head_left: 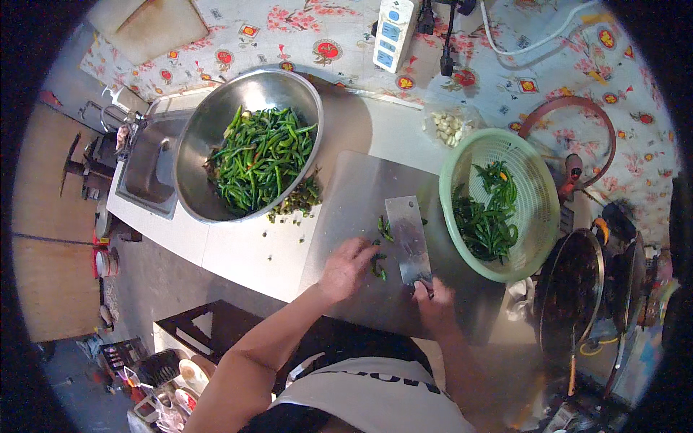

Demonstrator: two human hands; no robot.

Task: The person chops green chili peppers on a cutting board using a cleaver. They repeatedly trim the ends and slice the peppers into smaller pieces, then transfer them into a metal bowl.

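Note:
My right hand [435, 300] grips the handle of a metal cleaver [410, 238], whose broad blade lies over a grey cutting board [346, 184]. To its left, my left hand [348, 268] reaches over the board, fingertips beside a few green chili peppers [380, 265]; whether it touches them I cannot tell. More pepper pieces [385, 228] lie just left of the blade. A large steel bowl [189, 162] at the left holds a heap of green peppers [265, 157]. At the right, a pale green plastic colander [450, 216] contains more green peppers [487, 222].
Cut stem ends [298, 203] are scattered beside the steel bowl. A sink [146, 173] is at the far left. Behind the colander lies a bag of peeled garlic cloves [448, 127]; a dark wok [571, 287] stands to the right. A power strip [393, 35] is at the back.

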